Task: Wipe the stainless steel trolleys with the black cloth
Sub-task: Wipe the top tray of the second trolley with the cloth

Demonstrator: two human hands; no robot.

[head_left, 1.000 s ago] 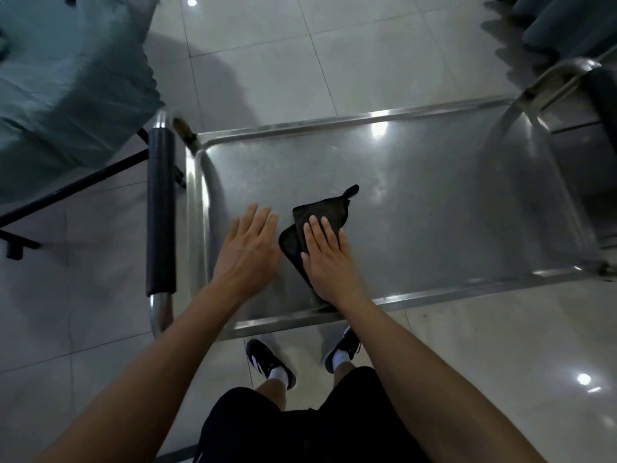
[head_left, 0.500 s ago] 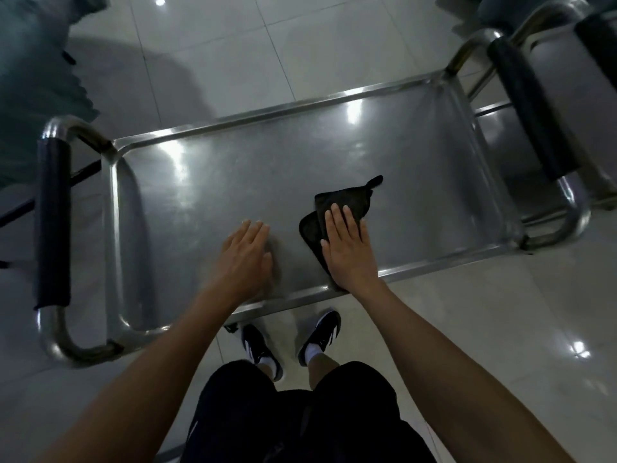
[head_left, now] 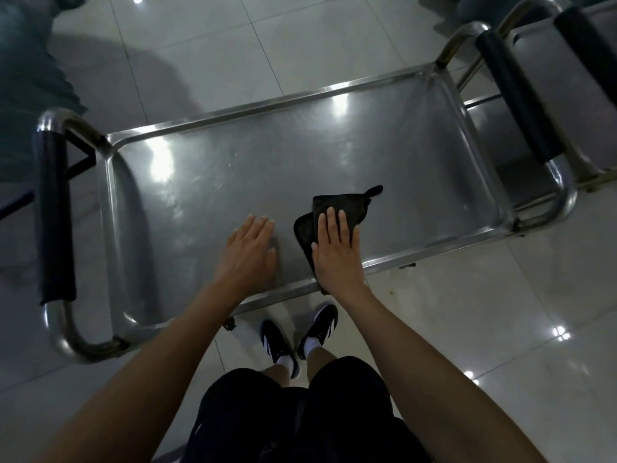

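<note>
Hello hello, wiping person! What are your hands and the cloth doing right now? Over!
Right hand flat on black cloth. Left hand flat on trolley top. Nothing blocking. Over.

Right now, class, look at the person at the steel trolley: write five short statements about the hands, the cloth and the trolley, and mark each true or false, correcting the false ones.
1. The right hand presses flat on the black cloth. True.
2. The left hand grips the trolley's padded handle. False: it rests flat on the steel trolley top, beside the cloth.
3. The cloth lies near the top's front edge. True.
4. The cloth is bunched up in a fist. False: it lies spread under straight fingers.
5. A second trolley stands at the right end. True.
</note>
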